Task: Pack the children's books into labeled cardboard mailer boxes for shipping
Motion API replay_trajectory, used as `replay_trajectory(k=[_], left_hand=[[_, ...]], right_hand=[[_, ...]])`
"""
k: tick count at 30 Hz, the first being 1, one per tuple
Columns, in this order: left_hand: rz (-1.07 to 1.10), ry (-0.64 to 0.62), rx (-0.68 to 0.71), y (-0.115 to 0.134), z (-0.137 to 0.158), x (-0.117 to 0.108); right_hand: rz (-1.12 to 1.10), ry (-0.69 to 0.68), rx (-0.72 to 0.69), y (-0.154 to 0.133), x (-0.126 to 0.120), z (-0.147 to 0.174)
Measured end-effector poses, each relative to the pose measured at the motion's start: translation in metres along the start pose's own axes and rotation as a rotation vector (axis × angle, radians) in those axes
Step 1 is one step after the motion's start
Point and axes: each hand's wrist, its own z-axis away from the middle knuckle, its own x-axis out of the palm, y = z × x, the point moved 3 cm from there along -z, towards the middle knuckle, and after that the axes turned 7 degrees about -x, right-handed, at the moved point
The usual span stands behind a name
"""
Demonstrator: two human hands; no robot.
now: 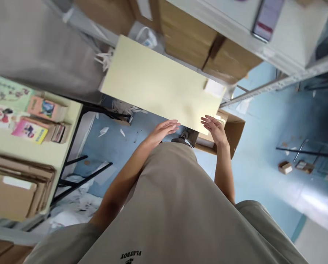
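Left grip (168,128) and right grip (213,128) both wide, pale tabletop (161,80) just ahead

We hold both hands out in front of our body, apart from each other. Our left forearm (125,174) slants inward, and the left hand (164,132) points across toward the other side, its fingers extended close together. Our right forearm (224,170) stands straighter; the right hand (215,131) tilts inward, its fingers loosely spread and slightly bent.
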Motion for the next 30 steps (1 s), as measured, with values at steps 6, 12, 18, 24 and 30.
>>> replay_trajectory(k=[6, 12, 18, 24, 30], left_hand=[[0.296, 0.229, 0.229, -0.001, 0.096, -0.144], [0.557, 0.467, 0.339, -0.038, 0.179, -0.258], [0.780, 0.660, 0.380, -0.079, 0.223, -0.328], [0.911, 0.840, 0.403, -0.089, 0.245, -0.379], [1.000, 1.072, 0.333, -0.087, 0.266, -0.427]], right_hand=[[0.114, -0.327, -0.056, -0.058, 0.176, -0.015], [0.269, -0.660, -0.031, -0.081, 0.344, -0.018], [0.369, -0.897, -0.001, -0.093, 0.480, -0.025], [0.441, -1.081, 0.035, -0.089, 0.587, -0.050], [0.472, -1.245, 0.128, -0.074, 0.682, -0.073]])
